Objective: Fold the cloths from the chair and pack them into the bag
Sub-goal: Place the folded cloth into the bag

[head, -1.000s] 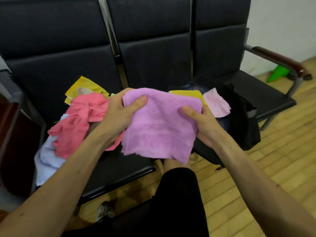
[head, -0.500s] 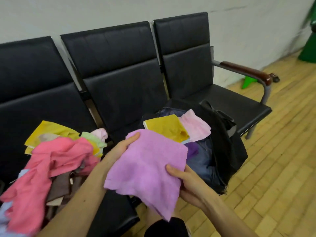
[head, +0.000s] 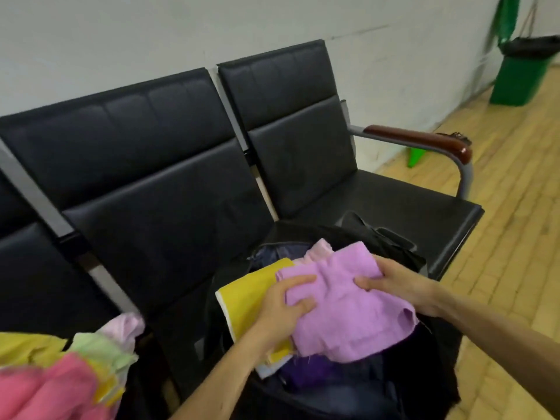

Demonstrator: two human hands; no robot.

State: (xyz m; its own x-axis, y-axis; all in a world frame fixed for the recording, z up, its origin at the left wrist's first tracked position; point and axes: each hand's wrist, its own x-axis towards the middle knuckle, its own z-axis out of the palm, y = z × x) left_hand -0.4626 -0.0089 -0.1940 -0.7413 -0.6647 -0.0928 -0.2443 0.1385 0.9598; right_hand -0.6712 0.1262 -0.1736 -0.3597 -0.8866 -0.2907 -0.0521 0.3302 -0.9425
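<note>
Fingers of the left hand (head: 281, 310) and right hand (head: 394, 283) pinch opposite sides of a folded, rumpled lilac terry cloth (head: 342, 313), held over the open black bag (head: 394, 389) at the front edge of the black padded chair (head: 169, 213), overlapping a folded yellow cloth (head: 242, 298) inside.

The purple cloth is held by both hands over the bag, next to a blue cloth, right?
Not quite: its neighbour is a yellow cloth, not a blue one. The head view shows the left hand and right hand holding the purple cloth over the bag, next to it.
</note>
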